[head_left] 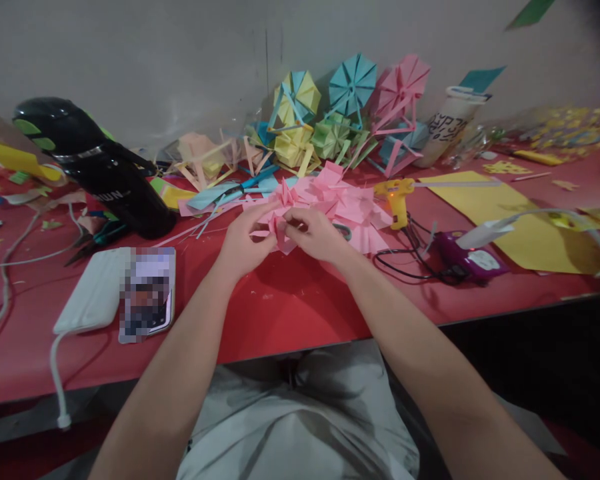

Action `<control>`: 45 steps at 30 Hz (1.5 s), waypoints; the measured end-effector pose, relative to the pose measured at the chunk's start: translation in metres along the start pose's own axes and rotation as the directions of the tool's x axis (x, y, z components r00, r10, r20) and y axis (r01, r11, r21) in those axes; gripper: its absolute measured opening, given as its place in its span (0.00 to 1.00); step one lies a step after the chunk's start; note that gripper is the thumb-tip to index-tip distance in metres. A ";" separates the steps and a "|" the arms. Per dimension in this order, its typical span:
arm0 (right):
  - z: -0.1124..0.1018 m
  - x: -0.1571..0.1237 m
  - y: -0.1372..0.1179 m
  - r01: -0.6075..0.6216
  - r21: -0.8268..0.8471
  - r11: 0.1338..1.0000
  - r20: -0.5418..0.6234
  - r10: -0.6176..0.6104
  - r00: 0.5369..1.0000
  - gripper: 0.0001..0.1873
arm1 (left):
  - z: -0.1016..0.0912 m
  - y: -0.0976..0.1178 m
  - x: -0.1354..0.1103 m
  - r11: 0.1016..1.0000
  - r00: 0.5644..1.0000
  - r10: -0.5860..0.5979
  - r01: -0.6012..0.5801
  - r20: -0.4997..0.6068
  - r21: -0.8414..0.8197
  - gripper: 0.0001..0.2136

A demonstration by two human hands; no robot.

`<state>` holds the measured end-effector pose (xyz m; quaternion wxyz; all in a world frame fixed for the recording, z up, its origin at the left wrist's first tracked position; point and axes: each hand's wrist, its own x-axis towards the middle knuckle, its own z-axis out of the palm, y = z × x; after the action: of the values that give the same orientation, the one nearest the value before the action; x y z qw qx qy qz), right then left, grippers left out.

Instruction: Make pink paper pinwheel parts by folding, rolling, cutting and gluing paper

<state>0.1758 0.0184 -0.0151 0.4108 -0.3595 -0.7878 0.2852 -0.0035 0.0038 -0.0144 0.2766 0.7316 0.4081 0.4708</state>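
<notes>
Both hands meet over the red table, working on a folded pink paper piece (276, 227). My left hand (247, 243) holds its left side, fingers curled round the paper. On the other side my right hand (310, 233) pinches it between thumb and fingertips; the fingers partly hide its shape. Right behind lies a pile of pink folded paper (350, 200). A yellow glue gun (396, 200) with a small orange light stands at the pile's right edge, its black cord curling towards the table front.
A black bottle (100, 173) leans at left, near a white power bank (95, 290) and a phone (150, 293). Paper wheels (353, 87) stand along the wall. A purple power adapter (473, 253) and yellow paper sheet (510, 220) lie at right, a cup (447, 127) behind.
</notes>
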 end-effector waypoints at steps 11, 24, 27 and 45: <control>0.000 -0.002 -0.003 -0.025 0.011 1.000 -0.065 0.026 0.998 0.13 | -0.008 0.006 0.005 0.992 0.990 -0.128 0.127 -0.061 -0.014 0.15; -0.005 -0.001 -0.003 -0.001 0.108 0.994 -0.015 0.002 1.000 0.08 | -0.019 0.013 0.003 0.869 0.907 -0.352 0.408 0.231 -0.279 0.17; -0.005 -0.002 -0.003 0.011 0.094 0.996 0.024 -0.013 1.000 0.10 | -0.018 0.012 0.002 0.889 0.915 -0.334 0.386 0.227 -0.245 0.17; -0.012 0.000 -0.006 -0.020 0.130 0.991 0.104 0.007 0.995 0.13 | -0.021 0.015 0.002 0.872 0.902 -0.339 0.408 0.268 -0.271 0.12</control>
<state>0.1838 0.0172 -0.0046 0.3903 -0.3220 -0.7851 0.3571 -0.0169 -0.0016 0.0065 0.5194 0.6296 0.4287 0.3874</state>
